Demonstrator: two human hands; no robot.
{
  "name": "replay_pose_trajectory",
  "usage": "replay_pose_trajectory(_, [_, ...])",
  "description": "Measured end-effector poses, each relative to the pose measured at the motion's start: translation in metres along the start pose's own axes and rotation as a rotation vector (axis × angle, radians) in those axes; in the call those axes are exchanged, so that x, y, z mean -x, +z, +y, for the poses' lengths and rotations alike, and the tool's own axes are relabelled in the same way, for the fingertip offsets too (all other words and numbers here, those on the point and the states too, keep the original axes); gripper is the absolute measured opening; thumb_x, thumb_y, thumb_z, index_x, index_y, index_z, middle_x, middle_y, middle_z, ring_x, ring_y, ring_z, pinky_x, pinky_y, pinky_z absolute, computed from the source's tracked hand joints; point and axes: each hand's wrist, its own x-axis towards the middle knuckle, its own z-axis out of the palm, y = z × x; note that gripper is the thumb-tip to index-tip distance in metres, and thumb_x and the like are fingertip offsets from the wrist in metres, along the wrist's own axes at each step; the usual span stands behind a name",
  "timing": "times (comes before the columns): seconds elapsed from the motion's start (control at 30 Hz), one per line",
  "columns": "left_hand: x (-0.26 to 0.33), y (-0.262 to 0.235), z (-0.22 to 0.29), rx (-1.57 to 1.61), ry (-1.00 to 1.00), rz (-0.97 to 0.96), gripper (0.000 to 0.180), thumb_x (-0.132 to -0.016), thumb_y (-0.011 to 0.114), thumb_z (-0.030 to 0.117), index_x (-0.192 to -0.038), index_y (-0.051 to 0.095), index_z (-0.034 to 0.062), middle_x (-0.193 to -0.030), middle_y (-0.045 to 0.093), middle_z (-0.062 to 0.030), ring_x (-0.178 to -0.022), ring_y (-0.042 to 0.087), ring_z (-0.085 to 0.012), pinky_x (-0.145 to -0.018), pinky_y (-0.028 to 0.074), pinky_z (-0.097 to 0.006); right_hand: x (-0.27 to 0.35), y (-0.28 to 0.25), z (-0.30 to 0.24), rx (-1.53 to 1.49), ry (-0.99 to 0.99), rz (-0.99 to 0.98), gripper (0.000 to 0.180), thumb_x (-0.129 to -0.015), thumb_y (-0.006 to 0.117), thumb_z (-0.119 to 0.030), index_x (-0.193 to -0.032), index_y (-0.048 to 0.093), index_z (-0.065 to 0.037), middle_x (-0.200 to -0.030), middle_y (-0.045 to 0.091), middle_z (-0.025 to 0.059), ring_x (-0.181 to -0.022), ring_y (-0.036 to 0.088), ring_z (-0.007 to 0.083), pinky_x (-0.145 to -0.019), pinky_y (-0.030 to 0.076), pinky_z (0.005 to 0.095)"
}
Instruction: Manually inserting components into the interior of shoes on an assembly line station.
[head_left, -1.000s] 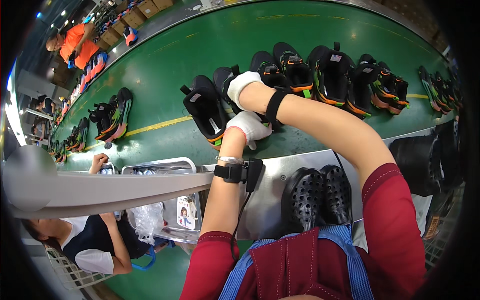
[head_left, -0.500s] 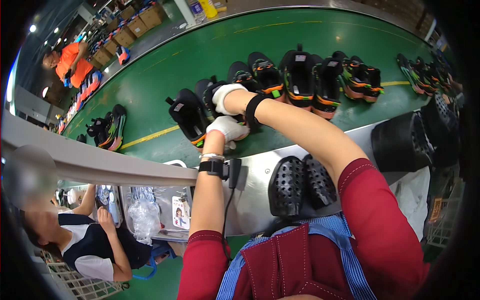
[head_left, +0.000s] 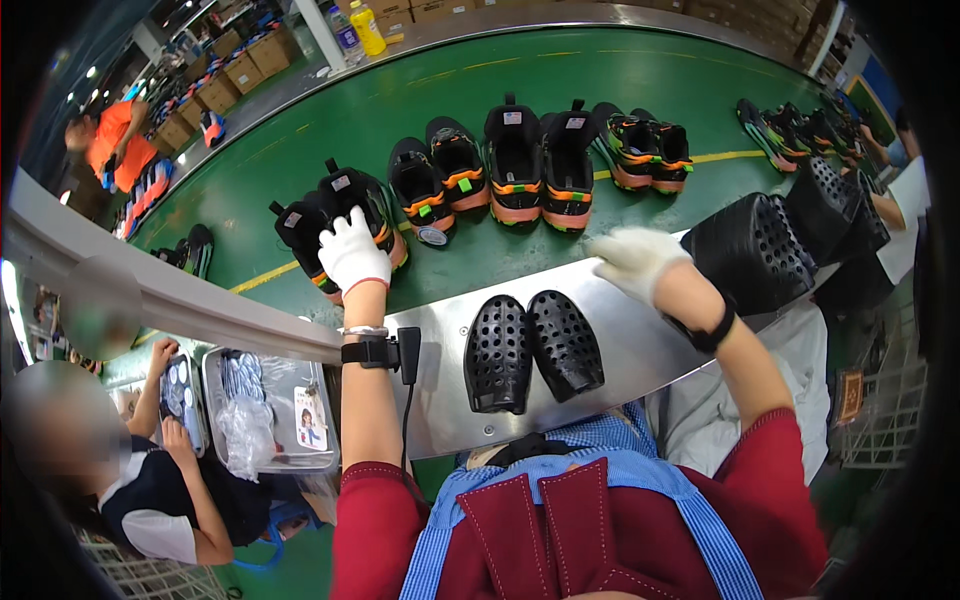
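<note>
At the left of the shoe row, my left hand, in a white glove, is closed on a pair of black sneakers with orange trim, its fingers reaching over their inner edges. My right hand, also gloved, is held out over the metal ledge with its fingers stretched and holds nothing. It is nearest to a stack of large black foot-shaped forms with round holes. Two smaller perforated black forms stand on the metal ledge in front of me.
More black-and-orange sneakers line the green surface. A pale rail crosses the left side. A co-worker sits beside a clear tray; another person in orange is farther off. White cloth hangs at right.
My right hand has left the sneakers and moved right, near the black forms. The left hand remains at the sneakers. The whole view has shifted.
</note>
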Motion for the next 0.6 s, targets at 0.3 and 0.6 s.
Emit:
replay_pose_trajectory(0.3, [-0.031,-0.006,0.06,0.249,0.319,-0.206,0.048,-0.074,0.063,0.038,-0.116,0.06,0.0155,-0.098,0.065,-0.0204,-0.092,0.064,-0.038,-0.082,0.052,-0.045,0.112,0.119,0.023,-0.332,0.526,0.162,0.011,-0.084,0.061,-0.019,-0.084,0.06,-0.008,-0.084,0.062,0.0146,-0.081,0.06,0.0347,-0.072,0.048,0.0445])
replay_pose_trajectory(0.6, [-0.047,0.02,0.073,0.319,0.277,-0.414,0.06,-0.081,0.061,0.055,-0.125,0.055,0.0154,-0.105,0.068,-0.0152,-0.097,0.065,-0.0326,-0.084,0.051,-0.041,0.124,0.155,0.007,-0.199,0.482,0.588,0.004,-0.08,0.061,-0.011,-0.077,0.063,-0.01,-0.074,0.06,0.0131,-0.074,0.058,0.0338,-0.069,0.046,0.0454])
